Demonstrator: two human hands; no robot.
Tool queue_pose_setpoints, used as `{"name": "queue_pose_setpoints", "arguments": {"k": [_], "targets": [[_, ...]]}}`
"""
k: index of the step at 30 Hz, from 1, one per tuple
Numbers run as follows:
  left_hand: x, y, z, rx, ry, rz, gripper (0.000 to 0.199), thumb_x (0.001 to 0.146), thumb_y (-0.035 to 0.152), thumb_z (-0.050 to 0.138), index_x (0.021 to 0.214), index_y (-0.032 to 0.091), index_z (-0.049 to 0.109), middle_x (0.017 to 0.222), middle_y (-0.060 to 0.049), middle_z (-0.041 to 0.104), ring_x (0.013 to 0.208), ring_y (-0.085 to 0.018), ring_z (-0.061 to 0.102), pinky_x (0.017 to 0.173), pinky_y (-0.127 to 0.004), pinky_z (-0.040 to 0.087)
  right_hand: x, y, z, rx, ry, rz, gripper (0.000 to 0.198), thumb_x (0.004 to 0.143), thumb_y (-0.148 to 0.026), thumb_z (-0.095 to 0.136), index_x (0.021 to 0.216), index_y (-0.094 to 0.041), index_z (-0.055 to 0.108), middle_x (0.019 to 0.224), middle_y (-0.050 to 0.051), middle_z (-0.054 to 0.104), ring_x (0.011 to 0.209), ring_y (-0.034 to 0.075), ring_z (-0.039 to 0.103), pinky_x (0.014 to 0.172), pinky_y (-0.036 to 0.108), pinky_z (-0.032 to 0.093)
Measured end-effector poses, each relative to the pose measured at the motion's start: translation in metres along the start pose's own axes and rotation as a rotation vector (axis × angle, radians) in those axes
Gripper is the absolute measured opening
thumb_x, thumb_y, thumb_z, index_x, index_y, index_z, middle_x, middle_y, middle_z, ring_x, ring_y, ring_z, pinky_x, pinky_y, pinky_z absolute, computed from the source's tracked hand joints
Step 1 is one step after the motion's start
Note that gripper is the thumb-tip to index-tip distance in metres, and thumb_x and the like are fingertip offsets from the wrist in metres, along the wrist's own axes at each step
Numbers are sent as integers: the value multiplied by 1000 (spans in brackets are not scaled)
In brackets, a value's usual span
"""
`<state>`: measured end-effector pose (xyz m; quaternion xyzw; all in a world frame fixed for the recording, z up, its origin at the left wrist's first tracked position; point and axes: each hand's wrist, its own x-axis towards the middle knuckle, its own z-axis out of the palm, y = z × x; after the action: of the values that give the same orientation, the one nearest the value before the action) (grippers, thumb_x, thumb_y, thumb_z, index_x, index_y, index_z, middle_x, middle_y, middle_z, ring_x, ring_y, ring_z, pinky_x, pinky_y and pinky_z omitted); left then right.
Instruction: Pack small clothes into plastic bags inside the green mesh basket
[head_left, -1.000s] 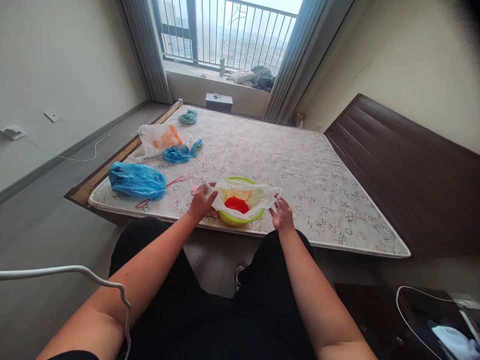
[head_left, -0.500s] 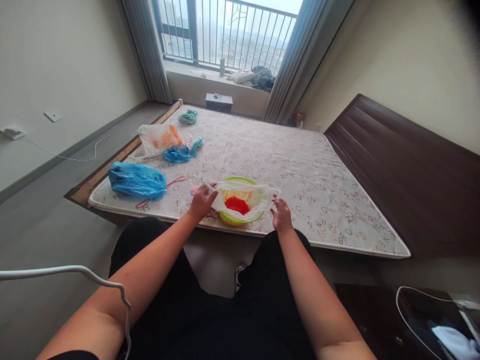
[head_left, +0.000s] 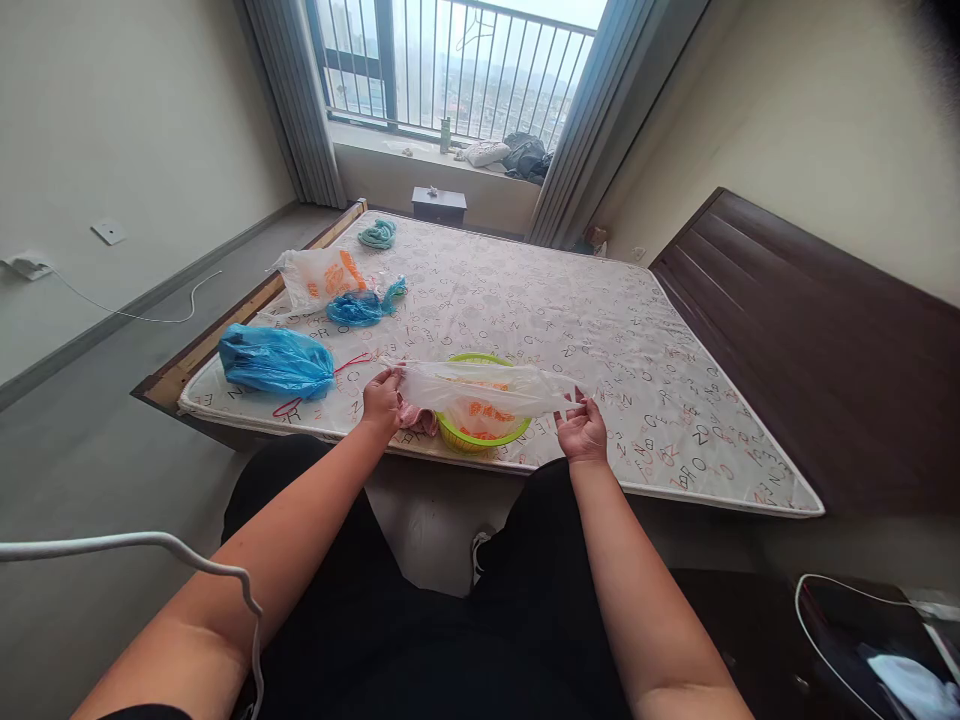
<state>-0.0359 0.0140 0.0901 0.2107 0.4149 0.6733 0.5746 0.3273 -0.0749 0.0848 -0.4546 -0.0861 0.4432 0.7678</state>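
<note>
A white plastic bag (head_left: 487,391) with orange print is stretched sideways between my two hands, its mouth pulled flat. It sits in a yellow-green basket (head_left: 455,440) at the mattress's near edge; something red shows faintly through the plastic. My left hand (head_left: 383,397) is closed on the bag's left end. My right hand (head_left: 583,428) pinches the right end, palm turned partly up and some fingers loose. Beside the basket, just right of my left hand, lies a pink cloth (head_left: 417,418).
The patterned mattress (head_left: 600,330) also bears a blue plastic bag (head_left: 276,362), a smaller blue bag (head_left: 355,308), another white bag (head_left: 319,278) and a green coil (head_left: 376,234). A dark headboard (head_left: 810,350) stands at right. A white cable (head_left: 150,540) crosses my left arm.
My hands have moved apart, left hand leftward and right hand rightward. The bag's mouth went from open, with red contents showing, to pulled flat. More of the pink cloth is visible.
</note>
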Motion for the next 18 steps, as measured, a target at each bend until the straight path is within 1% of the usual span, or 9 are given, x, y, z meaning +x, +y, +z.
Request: {"name": "queue_pose_setpoints", "arguments": {"k": [3,6,8,10,12,14,16,18], "targets": [[1,-1,-1,-45,22,-29,14,75,20,82,86,17,74,81,-3,74,81,-17,73,84,-32,59,-1,1,1,42,-24,-2,15,80,-35,66,72,-27,57,116,-4,73,121,21,65,97,43,55],[-1,0,-1,-94,2,-48,15,75,18,81,88,17,74,84,-4,76,85,-19,74,89,-36,59,0,2,1,127,22,28,12,81,-33,68,73,-28,60,110,-5,73,118,20,66,97,42,55],[-2,0,-1,-120,-5,-64,16,76,16,80,91,17,75,87,-5,78,86,-19,74,90,-36,60,0,1,0,152,59,37,10,81,-35,70,76,-29,63,109,-5,73,117,19,66,96,40,56],[-1,2,-1,-129,-13,-79,19,76,15,80,94,18,75,89,-5,78,85,-18,74,89,-36,60,0,-1,0,145,60,30,9,81,-38,72,80,-31,65,111,-5,73,117,19,66,96,40,56],[0,3,-2,-118,-28,-92,20,77,16,81,96,18,75,87,-4,78,82,-18,74,87,-35,60,-2,-4,0,121,15,15,10,80,-41,73,86,-34,69,116,-6,72,119,20,65,98,42,56],[1,5,-2,-99,-55,-109,23,77,18,81,99,18,74,85,-3,77,78,-17,73,85,-34,59,-5,-7,3,74,-64,0,17,80,-48,72,92,-36,72,123,-6,71,124,22,62,101,44,54],[1,6,-2,-78,-83,-136,25,78,20,81,102,17,74,84,-3,76,74,-16,72,81,-32,59,-9,-8,7,-8,-149,-26,26,80,-55,69,93,-34,75,128,-3,70,131,24,58,104,46,52],[-1,7,0,-61,-111,-174,25,79,22,79,103,16,75,83,-3,76,72,-16,71,77,-30,58,-12,-5,12,-122,-221,-77,33,80,-59,67,96,-31,77,131,1,70,137,26,53,109,46,47]]}}
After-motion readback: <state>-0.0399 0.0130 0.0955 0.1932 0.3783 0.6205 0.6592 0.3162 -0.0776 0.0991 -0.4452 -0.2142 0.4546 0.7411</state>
